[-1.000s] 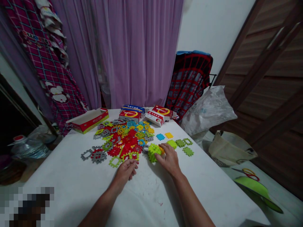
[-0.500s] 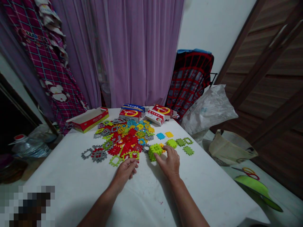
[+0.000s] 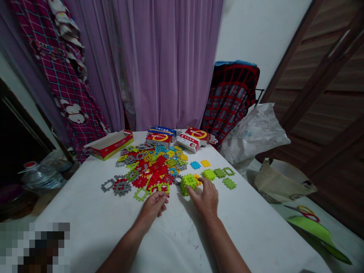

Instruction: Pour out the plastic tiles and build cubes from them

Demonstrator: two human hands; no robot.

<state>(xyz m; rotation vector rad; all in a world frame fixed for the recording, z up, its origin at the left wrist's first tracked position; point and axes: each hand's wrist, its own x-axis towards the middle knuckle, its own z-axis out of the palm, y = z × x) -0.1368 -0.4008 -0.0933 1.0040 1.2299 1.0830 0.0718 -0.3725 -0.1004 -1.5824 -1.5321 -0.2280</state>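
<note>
In the head view my right hand (image 3: pixel 206 197) holds a lime-green cube (image 3: pixel 188 184) built from interlocking notched plastic tiles, thumb at its near side and fingers behind its right. Behind those fingers a small orange tile (image 3: pixel 196 178) shows in part. My left hand (image 3: pixel 155 206) rests lower left of the cube, its fingers curled in together; whether anything is inside them is hidden. Just beyond its fingertips lie a lime-green frame tile (image 3: pixel 141 194) and the near edge of a mixed pile of tiles (image 3: pixel 156 168), red, grey, yellow, blue and green.
Right of the cube lie several green tiles (image 3: pixel 229 183), a blue tile (image 3: pixel 195 165) and a yellow tile (image 3: pixel 205 163). An open red box (image 3: pixel 116 146) and several small cartons (image 3: pixel 159 138) line the back of the white table (image 3: pixel 93 212). Scissors (image 3: pixel 308 213) lie beyond the right edge.
The whole view has shifted slightly, so everything appears a little further right. Both hands keep nearly the same pose, and the green cube stays in my right hand.
</note>
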